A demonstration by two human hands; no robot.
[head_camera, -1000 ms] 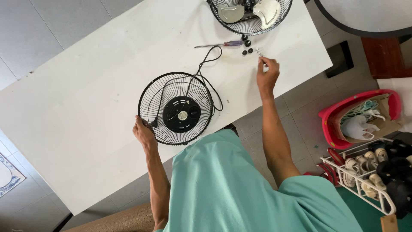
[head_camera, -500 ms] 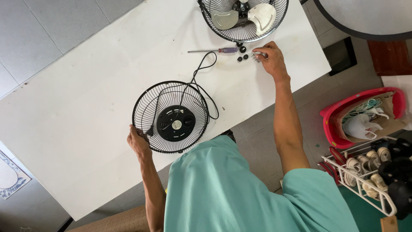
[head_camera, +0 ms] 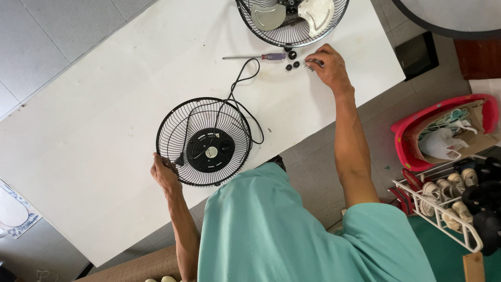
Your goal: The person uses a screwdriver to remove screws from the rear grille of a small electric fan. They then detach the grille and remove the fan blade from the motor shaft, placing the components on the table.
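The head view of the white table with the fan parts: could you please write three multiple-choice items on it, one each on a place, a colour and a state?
1. Where does the screwdriver lie?
A. between the two fan grilles
B. on the floor
C. in the red basket

2. What colour is the screwdriver's handle?
A. green
B. purple
C. white

3. What is the left hand doing?
A. hanging free of the table
B. holding the screwdriver
C. gripping the rim of the near fan grille

Answers:
1. A, it lies on the table below the far fan grille and above the near one.
2. B, the handle end is purple.
3. C, its fingers close on the grille's lower left rim, while the right hand is at the small parts.
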